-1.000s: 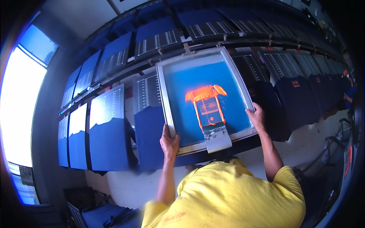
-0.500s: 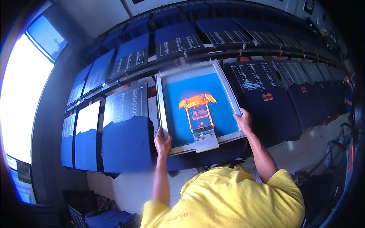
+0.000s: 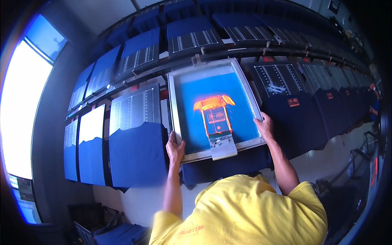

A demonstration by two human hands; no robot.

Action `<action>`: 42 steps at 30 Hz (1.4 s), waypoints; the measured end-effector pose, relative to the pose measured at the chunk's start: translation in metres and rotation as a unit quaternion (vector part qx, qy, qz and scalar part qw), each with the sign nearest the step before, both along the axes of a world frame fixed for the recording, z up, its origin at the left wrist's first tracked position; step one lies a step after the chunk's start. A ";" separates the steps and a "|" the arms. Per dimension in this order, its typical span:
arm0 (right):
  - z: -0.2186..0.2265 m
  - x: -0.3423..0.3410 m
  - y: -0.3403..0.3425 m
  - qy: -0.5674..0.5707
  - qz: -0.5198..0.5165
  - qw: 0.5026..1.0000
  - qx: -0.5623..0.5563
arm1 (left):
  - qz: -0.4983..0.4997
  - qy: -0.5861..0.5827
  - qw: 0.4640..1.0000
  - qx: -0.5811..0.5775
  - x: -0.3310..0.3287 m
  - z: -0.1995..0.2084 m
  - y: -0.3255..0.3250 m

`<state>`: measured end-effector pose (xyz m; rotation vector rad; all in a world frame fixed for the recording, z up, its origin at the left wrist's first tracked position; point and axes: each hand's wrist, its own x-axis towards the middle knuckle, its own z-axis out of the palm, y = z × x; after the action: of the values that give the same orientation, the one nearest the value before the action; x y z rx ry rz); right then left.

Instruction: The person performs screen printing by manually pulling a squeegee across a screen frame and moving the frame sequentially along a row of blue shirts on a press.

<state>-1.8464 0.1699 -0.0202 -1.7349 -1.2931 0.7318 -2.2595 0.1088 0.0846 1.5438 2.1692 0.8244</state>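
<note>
A screen printing frame with a metal rim and blue mesh lies before me, over a dark board draped with navy fabric. Thick orange ink is heaped on the mesh, with orange streaks running down both sides of a small printed design. A flat grey squeegee rests at the near end of the streaks, overlapping the near rim. My left hand grips the frame's left side near its lower corner. At the right side, my right hand is closed around the rim. The fingers' undersides are hidden.
Navy shirts lie on boards to the left. On the right, a navy shirt bears a small orange print, below a board with white ruled marks. A rail runs behind, with more boards beyond. Another person stands far right.
The frame, with both hands on it, has shifted slightly away from me relative to my body. The squeegee and ink have kept their places on the mesh.
</note>
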 end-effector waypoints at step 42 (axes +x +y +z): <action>-0.005 -0.010 0.003 -0.063 -0.022 0.997 -0.036 | 0.000 -0.146 0.989 -0.006 0.006 -0.003 0.003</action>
<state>-1.8569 0.1731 -0.0255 -1.8869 -1.3224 0.6592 -2.2531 0.1123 0.0815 1.3232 1.9593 0.9695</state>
